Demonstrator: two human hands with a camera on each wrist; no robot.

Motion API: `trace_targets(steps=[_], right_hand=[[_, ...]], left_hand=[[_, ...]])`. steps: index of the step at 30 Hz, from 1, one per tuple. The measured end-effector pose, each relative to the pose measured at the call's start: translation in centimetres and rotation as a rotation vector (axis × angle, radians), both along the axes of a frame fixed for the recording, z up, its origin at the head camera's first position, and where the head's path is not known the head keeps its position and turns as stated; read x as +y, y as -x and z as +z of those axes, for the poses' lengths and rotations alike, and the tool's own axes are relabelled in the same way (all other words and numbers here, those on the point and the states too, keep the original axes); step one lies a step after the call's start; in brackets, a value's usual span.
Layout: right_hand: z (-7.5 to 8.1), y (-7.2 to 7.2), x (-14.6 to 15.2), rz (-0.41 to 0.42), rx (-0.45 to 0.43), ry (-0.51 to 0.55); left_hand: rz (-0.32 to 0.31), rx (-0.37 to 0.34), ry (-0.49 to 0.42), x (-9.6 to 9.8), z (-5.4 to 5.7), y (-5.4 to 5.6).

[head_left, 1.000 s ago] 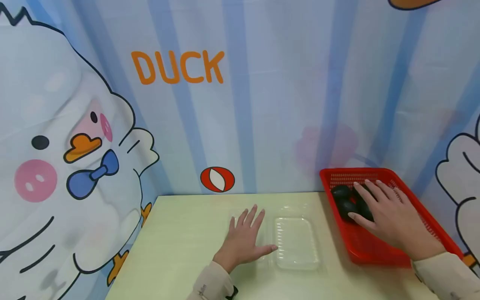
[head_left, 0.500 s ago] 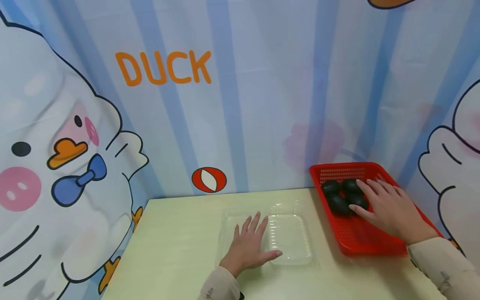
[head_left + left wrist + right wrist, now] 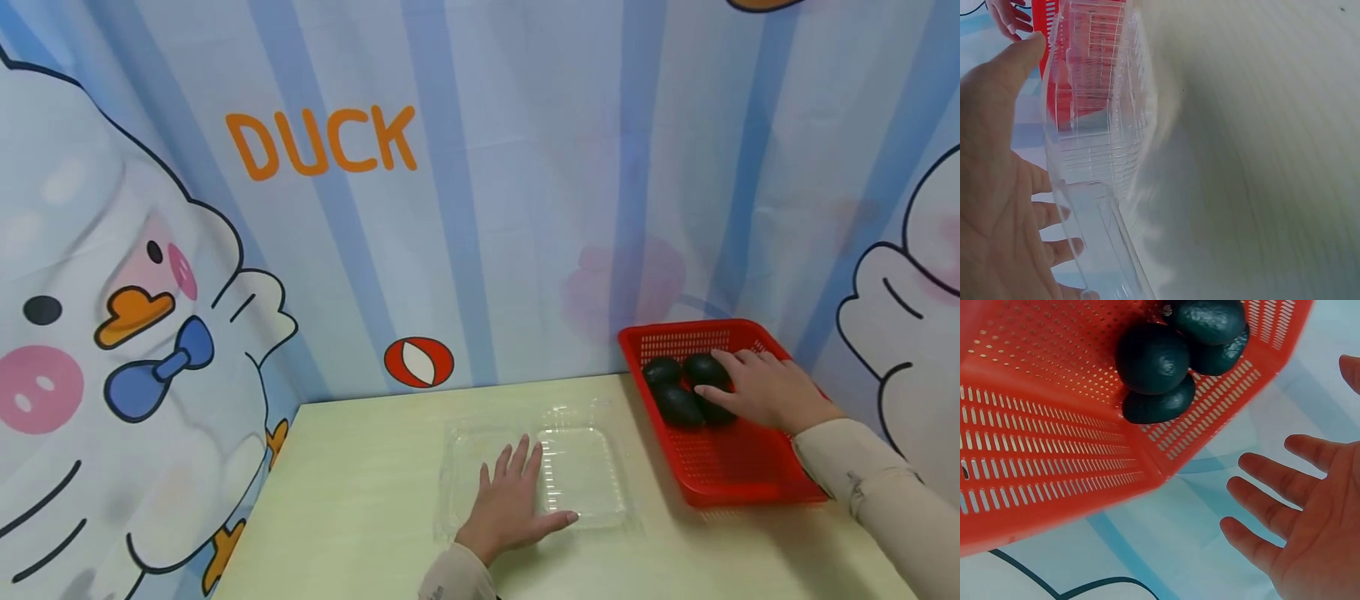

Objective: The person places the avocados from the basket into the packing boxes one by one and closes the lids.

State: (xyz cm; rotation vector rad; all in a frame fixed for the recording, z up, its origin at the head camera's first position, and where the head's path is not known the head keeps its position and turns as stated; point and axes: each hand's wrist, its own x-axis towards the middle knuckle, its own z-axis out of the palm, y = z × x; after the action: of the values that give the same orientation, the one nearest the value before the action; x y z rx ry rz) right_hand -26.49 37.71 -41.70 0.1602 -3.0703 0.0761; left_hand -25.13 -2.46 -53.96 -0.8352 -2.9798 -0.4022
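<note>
A clear plastic clamshell container (image 3: 585, 479) lies opened out on the table. My left hand (image 3: 504, 504) is over its left half with fingers spread. In the left wrist view those fingers (image 3: 1047, 215) lie along the rim of the container (image 3: 1094, 150); whether they press on it I cannot tell. Several dark green avocados (image 3: 678, 406) sit together at the far end of a red basket (image 3: 742, 492). My right hand (image 3: 768, 393) hovers above them. The right wrist view shows its fingers (image 3: 1269, 475) extended and apart from the avocados (image 3: 1154, 359), nothing between them.
The pale wooden table (image 3: 352, 492) ends at a printed fabric backdrop (image 3: 517, 208) with duck pictures. The perforated red basket stands to the right of the container, with raised walls and its far end close to the backdrop.
My right hand has shifted a little farther in over the avocados. The left hand stays by the container, moving slightly. The head view has turned somewhat to the right.
</note>
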Motion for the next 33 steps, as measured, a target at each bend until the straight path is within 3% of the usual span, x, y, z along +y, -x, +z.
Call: trace_targets(steps=[12,21,33], right_hand=[[-1.8,2.6,1.3,-0.039,-0.105,0.008],[-2.9,3.8,1.2,-0.060,-0.198,0.055],[-6.1,5.2,1.0,-0.045,-0.294,0.084]], left_hand=[[0.021,-0.025,0.008,0.3,-0.5,-0.4],[0.037,-0.039,0.019,0.1,-0.6,-0.5],[0.076,-0.043,0.041,-0.1,-1.3,-1.3]])
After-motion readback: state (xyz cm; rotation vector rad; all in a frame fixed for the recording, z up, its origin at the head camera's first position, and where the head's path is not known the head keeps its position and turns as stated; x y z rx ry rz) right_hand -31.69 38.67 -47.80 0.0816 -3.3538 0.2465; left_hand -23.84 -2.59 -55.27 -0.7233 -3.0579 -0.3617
